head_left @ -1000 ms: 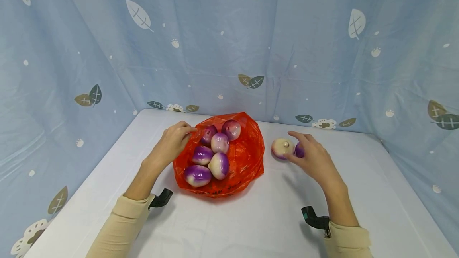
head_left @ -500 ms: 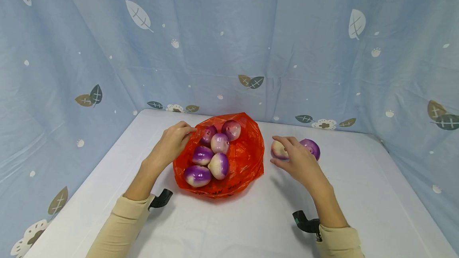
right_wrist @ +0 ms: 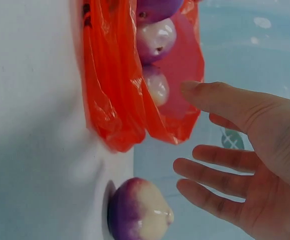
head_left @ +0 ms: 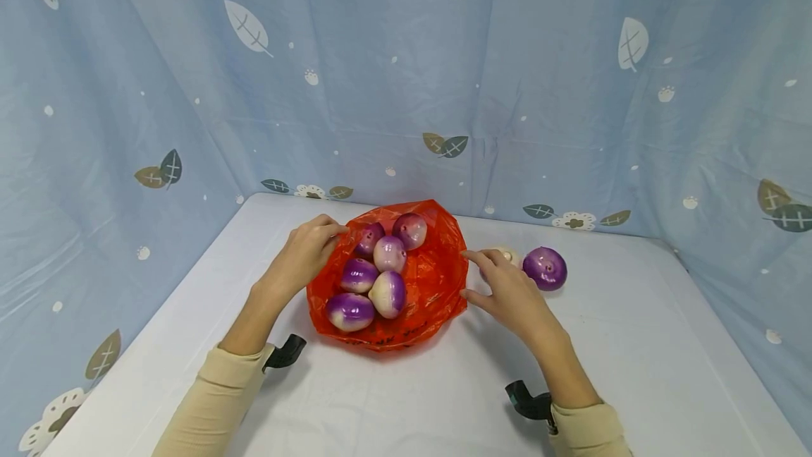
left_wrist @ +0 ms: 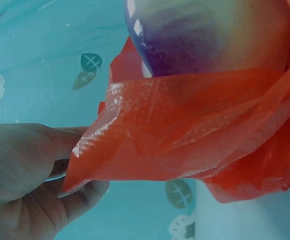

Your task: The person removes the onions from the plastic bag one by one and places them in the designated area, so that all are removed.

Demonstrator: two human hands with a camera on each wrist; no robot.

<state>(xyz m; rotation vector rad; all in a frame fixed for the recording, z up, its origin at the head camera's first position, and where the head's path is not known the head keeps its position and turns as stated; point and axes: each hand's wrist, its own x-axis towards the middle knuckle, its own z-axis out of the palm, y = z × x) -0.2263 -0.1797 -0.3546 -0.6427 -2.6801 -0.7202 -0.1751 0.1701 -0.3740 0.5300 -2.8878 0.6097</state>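
A red plastic bag (head_left: 438,281) lies on the table with its mouth spread wide. Inside it are several glossy purple-and-white round vegetables (head_left: 389,254), like turnips or onions. My left hand (head_left: 303,252) pinches the bag's left rim between thumb and fingers, as the left wrist view also shows. Held loosely apart, the fingers of my right hand (head_left: 515,296) are at the bag's right rim and hold nothing; whether they touch the plastic I cannot tell. Behind this hand, a pale vegetable (right_wrist: 140,210) is partly hidden in the head view. Beside it sits a purple one (head_left: 545,269).
A white cloth covers the table (head_left: 406,400). Blue patterned curtains (head_left: 393,90) hang round the back and sides. A black camera mount (head_left: 285,351) sticks out from the left wrist, and another mount (head_left: 529,400) from the right.
My right hand has moved left from over the two loose vegetables to the bag's right rim, uncovering the purple one. My left hand and the bag have stayed put.
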